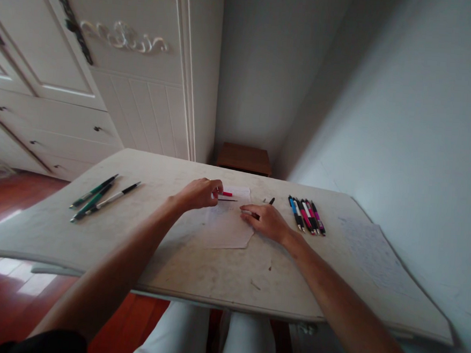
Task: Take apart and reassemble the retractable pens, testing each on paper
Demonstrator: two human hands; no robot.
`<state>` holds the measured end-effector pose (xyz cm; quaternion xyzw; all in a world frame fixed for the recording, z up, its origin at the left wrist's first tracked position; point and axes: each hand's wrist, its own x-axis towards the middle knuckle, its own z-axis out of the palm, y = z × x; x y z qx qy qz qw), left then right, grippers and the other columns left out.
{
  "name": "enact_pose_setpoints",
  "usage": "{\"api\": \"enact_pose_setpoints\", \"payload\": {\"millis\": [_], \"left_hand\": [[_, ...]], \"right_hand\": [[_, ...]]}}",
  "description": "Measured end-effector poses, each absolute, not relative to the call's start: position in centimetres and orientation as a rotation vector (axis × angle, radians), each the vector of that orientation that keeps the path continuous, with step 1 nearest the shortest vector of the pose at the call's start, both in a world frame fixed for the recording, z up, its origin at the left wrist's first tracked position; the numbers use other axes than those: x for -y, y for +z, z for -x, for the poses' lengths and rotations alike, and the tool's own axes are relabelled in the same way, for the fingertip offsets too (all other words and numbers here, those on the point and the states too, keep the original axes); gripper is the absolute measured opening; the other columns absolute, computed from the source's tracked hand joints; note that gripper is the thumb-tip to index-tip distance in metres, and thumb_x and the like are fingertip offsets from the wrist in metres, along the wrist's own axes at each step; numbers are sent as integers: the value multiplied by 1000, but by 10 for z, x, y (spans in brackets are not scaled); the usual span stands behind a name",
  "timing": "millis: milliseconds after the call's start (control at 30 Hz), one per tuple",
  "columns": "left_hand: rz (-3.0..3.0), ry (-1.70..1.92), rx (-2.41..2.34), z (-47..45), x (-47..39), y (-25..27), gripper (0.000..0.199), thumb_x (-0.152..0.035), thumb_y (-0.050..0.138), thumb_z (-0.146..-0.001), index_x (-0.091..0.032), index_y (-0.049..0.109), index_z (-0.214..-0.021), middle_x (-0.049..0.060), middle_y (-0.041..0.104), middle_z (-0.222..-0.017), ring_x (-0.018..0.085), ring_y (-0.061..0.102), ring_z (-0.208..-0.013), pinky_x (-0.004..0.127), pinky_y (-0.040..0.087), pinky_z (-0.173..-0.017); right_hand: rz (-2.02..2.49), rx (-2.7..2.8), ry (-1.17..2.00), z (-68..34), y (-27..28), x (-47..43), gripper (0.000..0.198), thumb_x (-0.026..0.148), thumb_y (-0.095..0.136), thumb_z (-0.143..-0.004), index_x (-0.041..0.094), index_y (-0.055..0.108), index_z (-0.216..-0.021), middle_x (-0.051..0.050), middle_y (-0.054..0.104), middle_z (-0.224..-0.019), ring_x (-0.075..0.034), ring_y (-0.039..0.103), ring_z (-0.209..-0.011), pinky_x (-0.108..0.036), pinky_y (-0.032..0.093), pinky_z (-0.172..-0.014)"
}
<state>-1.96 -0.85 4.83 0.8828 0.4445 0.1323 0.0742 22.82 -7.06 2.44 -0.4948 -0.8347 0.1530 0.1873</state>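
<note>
My left hand (200, 194) is over the upper part of a sheet of paper (227, 235), its fingers closed in a pinch. A thin dark pen refill (228, 199) sticks out to the right from its fingertips. Just above the refill shows a red pen part (226, 194), partly hidden by those fingers. My right hand (268, 221) rests at the paper's right edge, fingers bent together around a small dark piece I cannot make out. Beyond that hand lies a small black pen part (272, 201).
Several pens (307, 215) lie side by side on the right, blue, white, pink and purple. Three pens (97, 199), green and white, lie at the left. A scribbled sheet (375, 251) is by the wall. A white cabinet (145, 84) stands behind the table (196, 276).
</note>
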Motion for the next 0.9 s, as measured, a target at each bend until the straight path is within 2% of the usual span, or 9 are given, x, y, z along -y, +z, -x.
{"api": "enact_pose_setpoints", "payload": {"millis": [133, 333, 467, 633, 767, 900], "left_hand": [[-2702, 338, -1437, 16, 12, 52, 23, -16, 59, -70, -20, 66, -91, 4, 73, -83, 20, 66, -72, 26, 43, -61], [-2694, 359, -1434, 15, 12, 48, 21, -14, 58, -70, -20, 66, -88, 5, 72, -82, 21, 65, -71, 28, 44, -63], [-2678, 479, -1275, 15, 14, 49, 22, -13, 57, -71, -19, 67, -89, 4, 73, -84, 20, 66, -74, 28, 47, -67], [-2671, 703, -1031, 8, 20, 52, 23, -11, 58, -72, -18, 68, -91, 3, 71, -84, 16, 65, -73, 27, 49, -71], [-2600, 851, -939, 2, 24, 49, 20, -10, 58, -73, -16, 68, -89, 2, 68, -81, 13, 62, -69, 24, 50, -68], [-2479, 1011, -845, -6, 27, 45, 17, -9, 57, -74, -15, 67, -85, 3, 66, -80, 11, 60, -68, 23, 50, -66]], "right_hand": [[1400, 2349, 444, -227, 26, 71, 32, 36, 55, -91, 21, 71, -114, -7, 75, -107, -20, 71, -86, -32, 52, -80], [1371, 2342, 448, -226, 26, 72, 32, 35, 54, -91, 21, 72, -113, -7, 75, -106, -19, 70, -81, -30, 52, -78], [1361, 2307, 391, -226, 29, 73, 36, 37, 53, -91, 19, 69, -119, -7, 76, -91, -18, 67, -69, -29, 50, -71], [1336, 2185, 328, -226, 34, 76, 46, 37, 51, -92, 17, 55, -134, -1, 67, -70, -15, 59, -59, -26, 45, -63], [1259, 2039, 357, -225, 34, 76, 42, 43, 52, -92, 16, 56, -124, 1, 61, -67, -13, 54, -58, -24, 43, -60], [1207, 1889, 551, -222, 32, 77, 41, 48, 54, -90, 16, 58, -115, 3, 57, -62, -12, 53, -55, -22, 41, -56]]}}
